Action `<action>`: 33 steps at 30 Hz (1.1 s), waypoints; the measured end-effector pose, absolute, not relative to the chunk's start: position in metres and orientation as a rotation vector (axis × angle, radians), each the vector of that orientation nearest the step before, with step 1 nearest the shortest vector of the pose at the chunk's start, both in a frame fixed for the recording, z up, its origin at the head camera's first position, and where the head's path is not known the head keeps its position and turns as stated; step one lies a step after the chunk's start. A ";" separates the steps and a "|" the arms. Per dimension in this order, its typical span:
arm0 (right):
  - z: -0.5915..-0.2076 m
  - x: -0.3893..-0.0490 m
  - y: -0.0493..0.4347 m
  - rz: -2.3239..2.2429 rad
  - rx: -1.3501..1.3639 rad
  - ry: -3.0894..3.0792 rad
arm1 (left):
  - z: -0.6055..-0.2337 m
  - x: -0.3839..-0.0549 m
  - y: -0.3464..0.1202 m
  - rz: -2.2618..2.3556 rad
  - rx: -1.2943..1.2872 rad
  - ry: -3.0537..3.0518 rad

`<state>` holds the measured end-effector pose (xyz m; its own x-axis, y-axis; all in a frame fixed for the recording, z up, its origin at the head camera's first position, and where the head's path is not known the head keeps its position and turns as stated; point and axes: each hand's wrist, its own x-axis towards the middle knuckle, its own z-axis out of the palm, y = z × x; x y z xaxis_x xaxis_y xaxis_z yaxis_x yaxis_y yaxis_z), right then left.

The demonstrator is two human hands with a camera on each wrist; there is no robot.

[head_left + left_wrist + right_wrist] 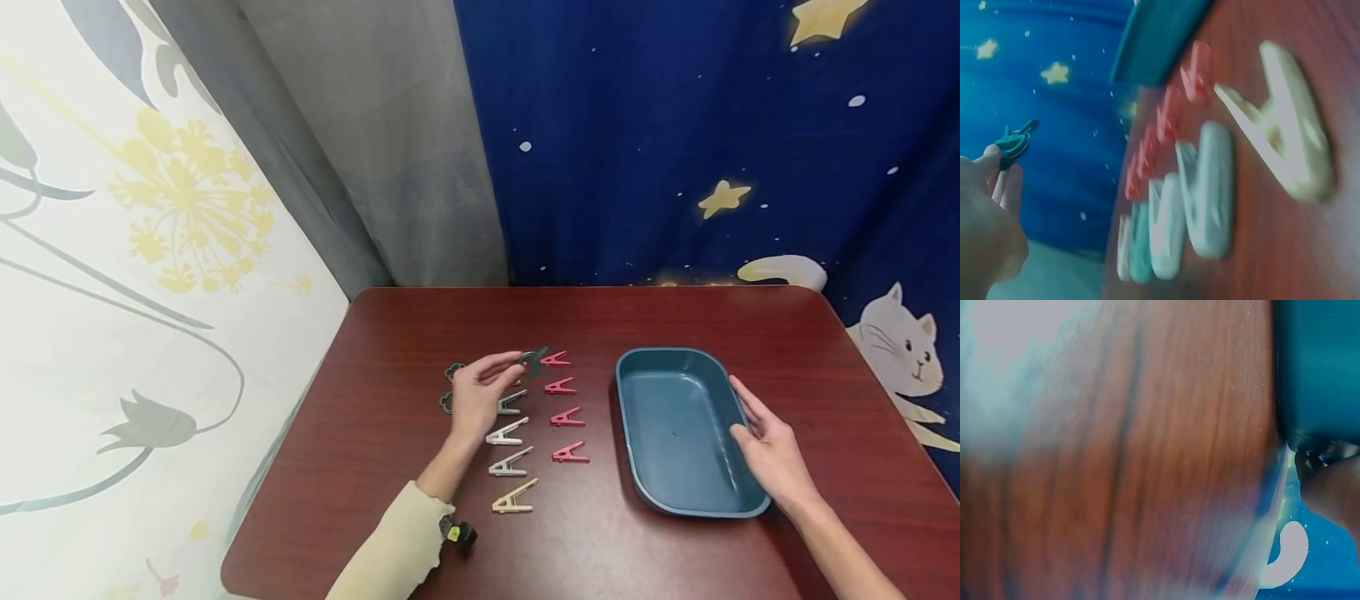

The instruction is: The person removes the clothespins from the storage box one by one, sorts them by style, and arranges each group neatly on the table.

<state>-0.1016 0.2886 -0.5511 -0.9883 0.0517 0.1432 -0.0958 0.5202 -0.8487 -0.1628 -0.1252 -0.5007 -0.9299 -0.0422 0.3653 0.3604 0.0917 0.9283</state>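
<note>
Above the table, my left hand [476, 400] pinches a dark green clip [536, 360] between thumb and fingertips. The left wrist view shows this clip [1015, 144] raised off the tabletop. My right hand [776, 462] grips the right rim of a blue plastic basin [682, 433], thumb on the inner side. Beneath and beside the left hand runs a column of pale clothespins, including a cream clothespin [514, 497] at the near end and a white clothespin [507, 432]. Several red clothespins [567, 417] form a second column. Part of the pale column is hidden by the left hand.
Two dark green flower-shaped clip ends [446, 402] show left of the left hand. The reddish-brown table [375, 467] meets a blue curtain [645, 150] and a grey curtain [390, 125] behind it. A patterned white curtain [150, 333] hangs along the left side.
</note>
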 end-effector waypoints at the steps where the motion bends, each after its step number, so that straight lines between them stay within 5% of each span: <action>1: -0.551 -0.102 0.289 1.470 0.037 -2.606 | -0.503 -0.161 -0.132 -1.897 -0.302 -2.070; 18: -0.551 -0.103 0.289 1.490 0.047 -2.588 | -0.548 -0.121 -0.224 -2.050 -0.022 -2.063; 33: -0.550 -0.102 0.290 1.493 0.062 -2.590 | -0.571 -0.102 -0.251 -1.894 0.156 -2.246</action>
<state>-0.1021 0.2895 -0.5499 -0.9877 0.0392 0.1512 -0.1112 0.5034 -0.8569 -0.1022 -0.2514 -0.5711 -0.9746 -0.2079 0.0836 0.0473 0.1737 0.9837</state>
